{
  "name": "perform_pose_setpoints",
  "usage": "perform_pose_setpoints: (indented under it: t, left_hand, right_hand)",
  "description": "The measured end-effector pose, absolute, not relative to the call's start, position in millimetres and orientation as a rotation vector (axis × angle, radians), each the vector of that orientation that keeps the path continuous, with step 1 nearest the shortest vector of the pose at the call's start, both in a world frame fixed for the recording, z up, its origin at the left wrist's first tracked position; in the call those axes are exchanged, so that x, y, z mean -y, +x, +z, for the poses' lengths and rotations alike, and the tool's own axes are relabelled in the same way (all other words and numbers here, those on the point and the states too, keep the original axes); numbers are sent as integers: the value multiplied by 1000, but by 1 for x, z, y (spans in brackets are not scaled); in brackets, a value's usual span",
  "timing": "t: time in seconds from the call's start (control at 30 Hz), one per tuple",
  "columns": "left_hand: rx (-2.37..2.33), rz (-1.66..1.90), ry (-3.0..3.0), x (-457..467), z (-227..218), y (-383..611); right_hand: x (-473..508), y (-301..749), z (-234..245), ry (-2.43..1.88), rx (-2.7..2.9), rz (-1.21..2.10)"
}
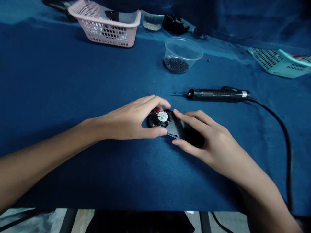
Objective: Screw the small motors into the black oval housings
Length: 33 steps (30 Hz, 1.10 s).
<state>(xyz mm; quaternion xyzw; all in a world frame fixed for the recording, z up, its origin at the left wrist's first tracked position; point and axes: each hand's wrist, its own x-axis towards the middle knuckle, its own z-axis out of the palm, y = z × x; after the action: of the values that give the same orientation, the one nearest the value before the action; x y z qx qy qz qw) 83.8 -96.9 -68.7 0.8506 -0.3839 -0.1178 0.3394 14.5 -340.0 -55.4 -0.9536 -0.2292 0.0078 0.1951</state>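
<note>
While both hands gripped it, black plastic assembly [175,128]: held just above or on the blue cloth [73,74], between the hands; cannot tell whether it touched the cloth.
Assembly details: round end with white centre disc [162,116] faced the left hand, red wires [157,111] ran across its top, flat dark plate section ran toward the right hand.
Left hand [128,119]: closed around the round end, fingers [155,102] over the far edge, thumb [160,131] along the near edge.
Right hand [204,139]: gripping the flat end, index finger [187,116] along the far side, thumb [181,145] along the near side; part of the assembly hidden under this hand.
Electric screwdriver [213,94]: lying on its side just beyond the assembly, bit pointing left, untouched by either hand.
Black cord [288,145]: ran from the screwdriver, curving down to the right of the assembly.
Transparent plastic tub [182,51]: well beyond the assembly, small black parts [176,64] inside.
Pink plastic basket [104,24]: far beyond the assembly, to the left.
Teal plastic basket [279,63]: far beyond the assembly, to the right, tilted.
Small transparent dish [152,21]: far beyond the assembly, grey bits inside.
</note>
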Motion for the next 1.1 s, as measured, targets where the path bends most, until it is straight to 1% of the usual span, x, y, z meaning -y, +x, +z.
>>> perform_pose_setpoints:
  t: [0.27,0.77,1.1]
  left_hand:
    - [1066,-367,2222,96,-68,89]
    - [1100,-337,2218,95,-73,92]
    - [1145,-302,2279,94,-76,98]
  right_hand:
    - [336,14,-54,-2695,589,11]
    - [328,16,-55,-2663,535,-80]
    - [331,14,-57,-2628,542,-73]
